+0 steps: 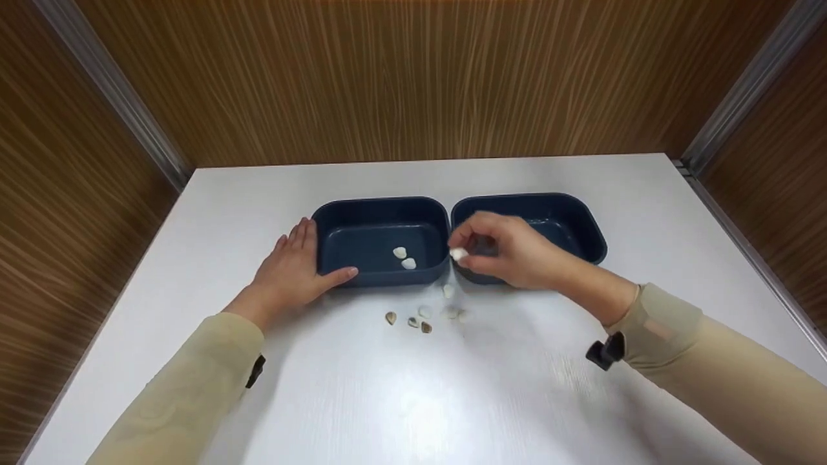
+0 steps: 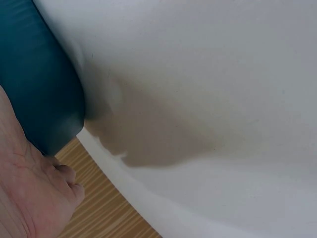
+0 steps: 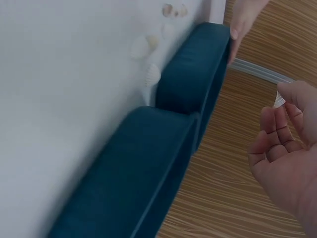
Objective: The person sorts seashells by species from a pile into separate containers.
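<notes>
Two dark blue trays sit side by side on a white table [image 1: 413, 400]. The left tray [image 1: 381, 210] holds two pale shells [image 1: 404, 258]. My left hand [image 1: 294, 268] lies flat against that tray's left wall, thumb along its front wall. My right hand [image 1: 501, 252] hovers over the near left corner of the right tray [image 1: 568, 213] and pinches a white shell [image 1: 458, 254] at its fingertips. In the right wrist view the pinched shell [image 3: 279, 100] peeks out beside the fingers. Several small shells [image 1: 423, 316] lie loose on the table in front of the trays.
Wood-grain panels [image 1: 413, 77] wall in the table at the back and both sides. The loose shells [image 3: 148, 47] also show in the right wrist view beside the tray walls [image 3: 148, 163]. The left wrist view shows the left tray's corner [image 2: 42, 94] and bare tabletop [image 2: 208, 99].
</notes>
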{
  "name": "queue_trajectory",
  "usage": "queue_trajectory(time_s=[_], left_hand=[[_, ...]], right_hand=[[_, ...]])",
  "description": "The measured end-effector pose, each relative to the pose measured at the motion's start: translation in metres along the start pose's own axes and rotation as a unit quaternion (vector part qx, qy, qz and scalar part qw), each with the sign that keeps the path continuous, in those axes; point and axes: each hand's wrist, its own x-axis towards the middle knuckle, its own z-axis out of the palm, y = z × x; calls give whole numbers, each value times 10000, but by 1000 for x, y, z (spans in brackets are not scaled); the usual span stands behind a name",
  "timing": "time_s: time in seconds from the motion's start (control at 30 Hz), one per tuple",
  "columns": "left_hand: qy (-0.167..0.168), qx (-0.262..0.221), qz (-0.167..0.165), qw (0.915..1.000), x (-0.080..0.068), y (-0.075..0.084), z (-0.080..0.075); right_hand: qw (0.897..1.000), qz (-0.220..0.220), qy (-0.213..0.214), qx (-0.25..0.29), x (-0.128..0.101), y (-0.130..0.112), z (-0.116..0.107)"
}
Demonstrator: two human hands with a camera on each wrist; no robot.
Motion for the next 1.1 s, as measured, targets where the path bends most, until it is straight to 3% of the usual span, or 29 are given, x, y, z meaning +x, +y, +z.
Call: queue_trajectory(time_s=[0.3,0.6,0.9,1.1], left_hand=[[27,-55,48,10000,-1,-1,-1],[16,-66,66,10000,0,1,-1],[29,-77,105,9999,-1,0,-1],[-35,-73,83,9999,0,0,-1]], right_hand=[[9988,366,247,200,37,1,2],[9960,756,362,321,64,32,23],[9939,947,440,366,76,53,44],[9939,1032,379,78,79,59,52]])
